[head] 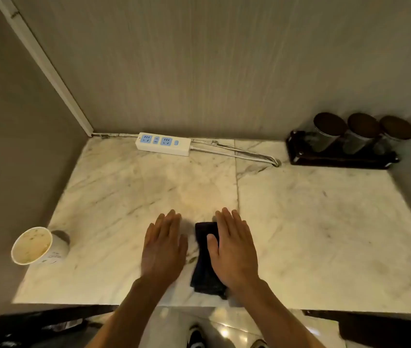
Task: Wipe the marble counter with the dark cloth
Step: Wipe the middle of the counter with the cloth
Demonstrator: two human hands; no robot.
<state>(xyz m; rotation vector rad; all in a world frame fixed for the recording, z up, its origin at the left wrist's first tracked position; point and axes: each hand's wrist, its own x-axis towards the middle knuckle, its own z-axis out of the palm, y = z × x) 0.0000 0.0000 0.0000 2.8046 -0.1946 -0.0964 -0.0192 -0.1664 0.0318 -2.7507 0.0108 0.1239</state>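
A dark folded cloth (pixel 205 270) lies on the marble counter (pixel 312 222) near its front edge, at the middle. My right hand (pixel 234 249) rests flat, palm down, on the cloth's right part, thumb on the fabric, and hides that side of it. Just left of the cloth, my left hand (pixel 164 247) lies flat on the bare marble with fingers together, not touching the cloth.
A paper cup (pixel 37 246) with pale liquid stands at the counter's front left edge. A white power strip (pixel 163 143) and its cable (pixel 244 153) lie along the back wall. Three dark-lidded canisters on a black tray (pixel 340 159) occupy the back right corner. Walls close three sides.
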